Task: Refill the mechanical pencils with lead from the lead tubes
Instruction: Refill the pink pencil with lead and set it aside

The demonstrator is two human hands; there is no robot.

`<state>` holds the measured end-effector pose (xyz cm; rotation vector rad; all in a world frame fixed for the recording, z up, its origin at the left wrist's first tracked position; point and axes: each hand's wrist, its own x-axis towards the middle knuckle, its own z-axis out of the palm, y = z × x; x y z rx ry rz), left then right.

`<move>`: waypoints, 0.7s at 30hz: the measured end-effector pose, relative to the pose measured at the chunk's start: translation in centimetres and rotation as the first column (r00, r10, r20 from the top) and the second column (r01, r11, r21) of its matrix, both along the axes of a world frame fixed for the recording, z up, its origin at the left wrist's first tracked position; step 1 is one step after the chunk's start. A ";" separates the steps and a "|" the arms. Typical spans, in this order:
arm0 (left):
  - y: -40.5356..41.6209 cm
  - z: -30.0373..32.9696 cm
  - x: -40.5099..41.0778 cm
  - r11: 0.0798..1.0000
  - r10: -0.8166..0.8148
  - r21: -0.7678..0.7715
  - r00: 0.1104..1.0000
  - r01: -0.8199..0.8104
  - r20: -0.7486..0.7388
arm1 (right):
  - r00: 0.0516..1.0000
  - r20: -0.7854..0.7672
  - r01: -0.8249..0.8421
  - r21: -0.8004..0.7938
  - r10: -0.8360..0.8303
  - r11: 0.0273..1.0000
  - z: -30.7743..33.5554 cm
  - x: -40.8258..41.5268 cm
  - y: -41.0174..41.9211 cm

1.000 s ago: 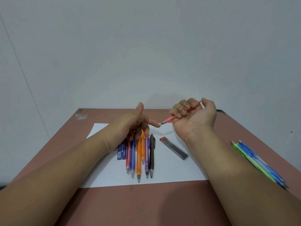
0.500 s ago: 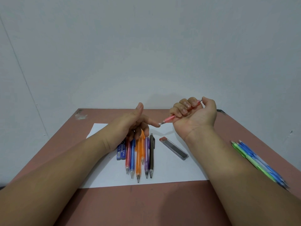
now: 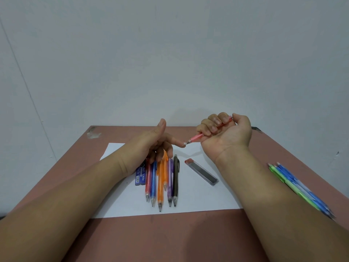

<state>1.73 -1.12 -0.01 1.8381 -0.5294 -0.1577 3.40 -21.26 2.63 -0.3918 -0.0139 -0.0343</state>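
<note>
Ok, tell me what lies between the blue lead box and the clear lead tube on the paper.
In the head view, a row of mechanical pencils lies between the blue lead box and the clear lead tube, all on the white paper.

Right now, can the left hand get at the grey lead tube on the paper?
Probably yes. The left hand holds nothing, and the grey lead tube lies uncovered on the white paper, beside the black pencil.

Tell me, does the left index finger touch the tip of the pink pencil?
Touching. The head view shows the left hand with its index fingertip meeting the pink pencil tip, no gap visible.
</note>
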 end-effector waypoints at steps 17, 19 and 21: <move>-0.1 0.1 -0.2 1.000 0.001 0.004 1.000 -0.001 0.002 | 1.000 -0.012 -0.014 0.003 0.014 1.000 -0.1 0.1 0.1; -0.1 0.1 -0.2 1.000 0.000 0.000 1.000 0.000 0.003 | 1.000 -0.015 -0.012 -0.005 0.012 1.000 -0.1 0.1 0.0; 0.0 0.1 -0.2 1.000 -0.005 0.001 1.000 0.005 0.008 | 1.000 -0.018 -0.008 -0.011 0.008 1.000 -0.1 0.2 0.0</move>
